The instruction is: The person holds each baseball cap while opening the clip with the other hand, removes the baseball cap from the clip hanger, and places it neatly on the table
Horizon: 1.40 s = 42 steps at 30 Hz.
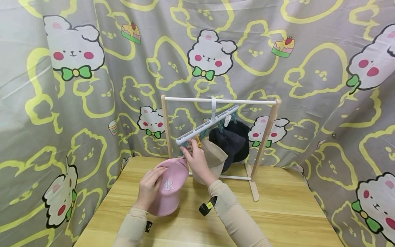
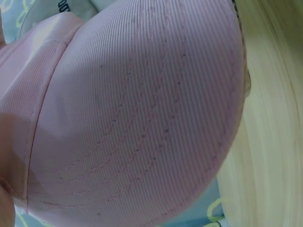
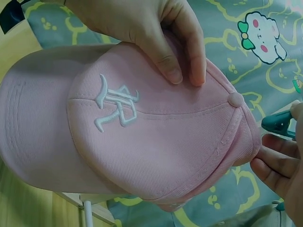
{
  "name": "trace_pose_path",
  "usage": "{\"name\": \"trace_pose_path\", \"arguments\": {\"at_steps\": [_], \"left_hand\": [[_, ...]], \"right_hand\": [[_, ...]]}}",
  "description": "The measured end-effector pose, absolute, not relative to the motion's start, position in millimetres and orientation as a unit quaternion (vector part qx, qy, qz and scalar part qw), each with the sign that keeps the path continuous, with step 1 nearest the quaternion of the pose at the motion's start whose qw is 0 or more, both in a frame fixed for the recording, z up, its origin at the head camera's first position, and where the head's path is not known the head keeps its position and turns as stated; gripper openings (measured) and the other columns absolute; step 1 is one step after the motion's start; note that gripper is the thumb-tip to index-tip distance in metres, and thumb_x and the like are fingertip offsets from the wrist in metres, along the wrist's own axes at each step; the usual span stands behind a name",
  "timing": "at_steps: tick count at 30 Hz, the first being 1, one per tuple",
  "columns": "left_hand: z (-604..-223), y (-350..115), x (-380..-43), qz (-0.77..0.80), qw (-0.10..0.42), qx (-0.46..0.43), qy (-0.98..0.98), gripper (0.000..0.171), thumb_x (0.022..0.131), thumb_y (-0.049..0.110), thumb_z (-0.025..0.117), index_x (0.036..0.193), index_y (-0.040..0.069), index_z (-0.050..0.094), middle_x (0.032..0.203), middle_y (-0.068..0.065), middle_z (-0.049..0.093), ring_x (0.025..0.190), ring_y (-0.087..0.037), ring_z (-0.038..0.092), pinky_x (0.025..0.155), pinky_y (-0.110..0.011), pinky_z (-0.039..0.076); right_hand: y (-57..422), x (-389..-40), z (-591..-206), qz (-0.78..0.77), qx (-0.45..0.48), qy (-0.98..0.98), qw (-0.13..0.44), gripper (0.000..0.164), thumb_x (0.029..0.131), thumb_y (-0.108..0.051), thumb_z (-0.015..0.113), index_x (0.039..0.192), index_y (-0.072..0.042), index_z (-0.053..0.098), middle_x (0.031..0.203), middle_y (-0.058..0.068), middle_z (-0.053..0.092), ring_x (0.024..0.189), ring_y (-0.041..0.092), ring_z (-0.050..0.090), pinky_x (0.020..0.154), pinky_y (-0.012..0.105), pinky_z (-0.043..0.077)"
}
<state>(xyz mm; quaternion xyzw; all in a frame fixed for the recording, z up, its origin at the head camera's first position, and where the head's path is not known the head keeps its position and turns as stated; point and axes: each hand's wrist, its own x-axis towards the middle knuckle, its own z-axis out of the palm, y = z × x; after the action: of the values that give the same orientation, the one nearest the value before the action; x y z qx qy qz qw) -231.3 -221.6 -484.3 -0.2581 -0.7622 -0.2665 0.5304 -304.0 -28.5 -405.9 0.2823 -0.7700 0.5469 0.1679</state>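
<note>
A pink baseball cap (image 1: pixel 169 185) with a white embroidered letter R is in my left hand (image 1: pixel 150 185), which grips its crown, fingers on the outside. In the left wrist view the pink cap's brim (image 2: pixel 142 113) fills most of the picture. My right hand (image 1: pixel 196 159) is raised to the near end of a pale blue clip hanger (image 1: pixel 205 127). Seen in the right wrist view, the right hand (image 3: pixel 284 165) pinches a teal clip (image 3: pixel 278 124) between thumb and fingers, with fingertips right at the cap's back edge. A yellow clip (image 1: pixel 198 140) is beside this hand.
The hanger hooks over the white rail (image 1: pixel 185 99) of a wooden rack (image 1: pixel 265 137). Along it hang a beige cap (image 1: pixel 213 154), a navy cap (image 1: pixel 229 142) and a black cap (image 1: pixel 243 132). The rack stands on a wooden table (image 1: pixel 287 206), before a patterned curtain (image 1: pixel 129 85).
</note>
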Motion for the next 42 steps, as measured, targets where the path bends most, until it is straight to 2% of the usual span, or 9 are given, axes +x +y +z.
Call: {"name": "trace_pose_path", "arguments": {"at_steps": [6, 15, 20, 27, 33, 42], "left_hand": [[-485.3, -220.9, -232.1, -0.278, 0.531, -0.255, -0.758, 0.030, 0.073, -0.010, 0.071, 0.101, 0.001, 0.074, 0.101, -0.012, 0.075, 0.084, -0.026, 0.067, 0.082, -0.029, 0.049], [-482.5, -218.6, -231.7, -0.290, 0.538, -0.245, -0.753, 0.035, 0.073, -0.012, 0.069, 0.106, 0.000, 0.073, 0.104, -0.015, 0.074, 0.093, -0.030, 0.067, 0.100, -0.015, 0.042], [-481.6, -217.4, -230.7, -0.293, 0.543, -0.236, -0.750, 0.039, 0.073, -0.014, 0.069, 0.109, 0.001, 0.073, 0.109, -0.016, 0.073, 0.096, -0.032, 0.067, 0.104, -0.017, 0.042], [-479.6, -217.7, -230.2, -0.289, 0.548, -0.228, -0.751, 0.043, 0.072, -0.015, 0.069, 0.111, 0.003, 0.072, 0.110, -0.015, 0.073, 0.100, -0.030, 0.067, 0.111, -0.021, 0.038], [-479.0, -218.2, -230.1, -0.289, 0.550, -0.230, -0.749, 0.041, 0.074, -0.013, 0.068, 0.111, 0.003, 0.072, 0.110, -0.015, 0.072, 0.102, -0.028, 0.067, 0.111, -0.020, 0.038], [-477.4, -217.2, -229.4, -0.288, 0.552, -0.246, -0.742, 0.046, 0.068, -0.020, 0.070, 0.109, -0.001, 0.072, 0.110, -0.017, 0.072, 0.096, -0.034, 0.067, 0.107, -0.018, 0.041]], "right_hand": [[-28.7, -304.5, -405.6, 0.546, 0.287, -0.769, 0.169, 0.039, 0.098, -0.022, 0.059, 0.128, -0.001, 0.048, 0.091, 0.015, 0.069, 0.068, 0.022, 0.071, 0.059, 0.020, 0.053], [-28.6, -303.8, -404.5, 0.539, 0.303, -0.766, 0.176, 0.039, 0.098, -0.022, 0.059, 0.132, -0.009, 0.046, 0.093, 0.012, 0.071, 0.067, 0.014, 0.068, 0.059, 0.020, 0.054], [-28.4, -302.5, -402.3, 0.536, 0.311, -0.765, 0.177, 0.041, 0.098, -0.021, 0.059, 0.134, -0.010, 0.045, 0.096, 0.013, 0.071, 0.071, 0.018, 0.071, 0.065, 0.022, 0.056], [-28.2, -303.8, -402.6, 0.517, 0.330, -0.769, 0.182, 0.057, 0.097, -0.022, 0.061, 0.148, -0.020, 0.035, 0.098, 0.010, 0.070, 0.074, 0.017, 0.070, 0.071, 0.023, 0.056], [-28.4, -304.3, -402.5, 0.517, 0.338, -0.766, 0.177, 0.061, 0.097, -0.020, 0.060, 0.151, -0.020, 0.032, 0.098, 0.010, 0.069, 0.076, 0.019, 0.070, 0.072, 0.023, 0.056], [-27.8, -303.5, -404.5, 0.523, 0.331, -0.766, 0.171, 0.060, 0.097, -0.019, 0.060, 0.150, -0.014, 0.034, 0.098, 0.011, 0.069, 0.077, 0.020, 0.069, 0.071, 0.022, 0.055]]}}
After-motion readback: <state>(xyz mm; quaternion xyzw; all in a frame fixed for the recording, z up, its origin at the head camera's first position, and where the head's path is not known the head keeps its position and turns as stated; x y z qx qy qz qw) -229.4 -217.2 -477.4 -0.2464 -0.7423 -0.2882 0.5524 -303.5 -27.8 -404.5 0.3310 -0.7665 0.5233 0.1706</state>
